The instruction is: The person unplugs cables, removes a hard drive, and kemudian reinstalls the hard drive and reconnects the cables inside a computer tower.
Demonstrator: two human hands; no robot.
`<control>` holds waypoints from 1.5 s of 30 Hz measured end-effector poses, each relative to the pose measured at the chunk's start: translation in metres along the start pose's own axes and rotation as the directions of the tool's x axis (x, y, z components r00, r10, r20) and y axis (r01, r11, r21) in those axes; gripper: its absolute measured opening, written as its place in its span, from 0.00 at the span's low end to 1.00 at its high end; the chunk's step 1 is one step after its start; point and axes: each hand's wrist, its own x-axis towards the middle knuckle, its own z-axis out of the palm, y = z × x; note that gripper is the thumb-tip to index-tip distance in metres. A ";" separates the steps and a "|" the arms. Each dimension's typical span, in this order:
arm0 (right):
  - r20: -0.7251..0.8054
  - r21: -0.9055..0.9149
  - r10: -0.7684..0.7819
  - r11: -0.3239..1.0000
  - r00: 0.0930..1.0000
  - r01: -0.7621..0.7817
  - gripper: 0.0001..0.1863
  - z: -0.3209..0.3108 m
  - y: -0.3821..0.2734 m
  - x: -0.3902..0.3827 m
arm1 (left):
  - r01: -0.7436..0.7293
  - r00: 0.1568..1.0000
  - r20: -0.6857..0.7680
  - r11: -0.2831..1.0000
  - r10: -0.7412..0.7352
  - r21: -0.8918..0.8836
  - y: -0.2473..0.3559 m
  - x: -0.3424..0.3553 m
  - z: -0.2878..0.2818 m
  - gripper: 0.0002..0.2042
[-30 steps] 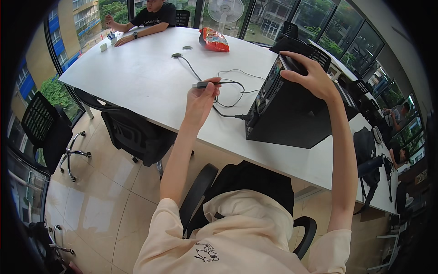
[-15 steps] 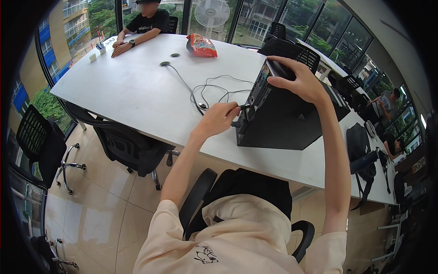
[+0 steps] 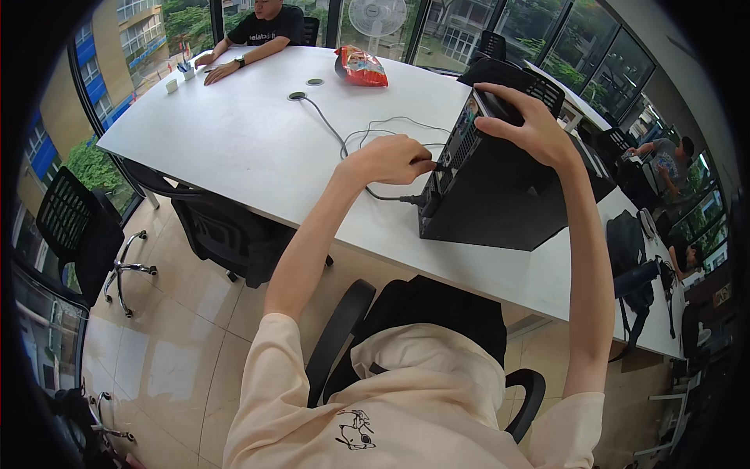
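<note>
A black computer tower (image 3: 500, 191) stands on the white table, its back panel (image 3: 461, 137) with ports and vents turned to the left. My left hand (image 3: 389, 166) pinches a small black cable plug (image 3: 442, 167) against that panel; the fingertips partly hide it. Lower down, a thick grey power cord (image 3: 383, 197) ends in a black plug (image 3: 418, 201) set at the panel's bottom. My right hand (image 3: 535, 134) grips the tower's upper back edge, thumb on the near side and fingers over the top. Thinner cables (image 3: 391, 121) loop on the table behind my left hand.
The white table (image 3: 234, 117) has a cable hole (image 3: 297, 97) and a red snack bag (image 3: 363, 69). A person (image 3: 269, 27) sits at the far side near small white cups (image 3: 172, 86). A black backpack (image 3: 627, 250) lies at right; office chairs (image 3: 226, 234) stand at left.
My left hand has shifted slightly up and right along the back panel, its wrist turned more palm-down, uncovering the power cord's plug. The right hand keeps its hold. The whole view has shifted slightly.
</note>
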 end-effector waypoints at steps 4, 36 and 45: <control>-0.003 0.009 -0.004 1.000 1.000 0.004 0.45 0.000 0.003 0.002 | -0.032 0.998 -0.045 0.998 0.034 0.058 -0.001 0.004 0.010 0.16; -0.088 0.011 -0.038 0.999 0.995 0.039 0.49 0.003 0.005 0.002 | 0.034 0.917 -0.323 0.853 -0.234 -0.521 -0.148 0.012 -0.005 0.16; -0.074 0.001 -0.019 1.000 0.997 0.019 0.49 0.000 0.000 -0.001 | -0.029 0.867 -0.448 0.877 -0.216 -0.479 -0.122 0.004 0.026 0.13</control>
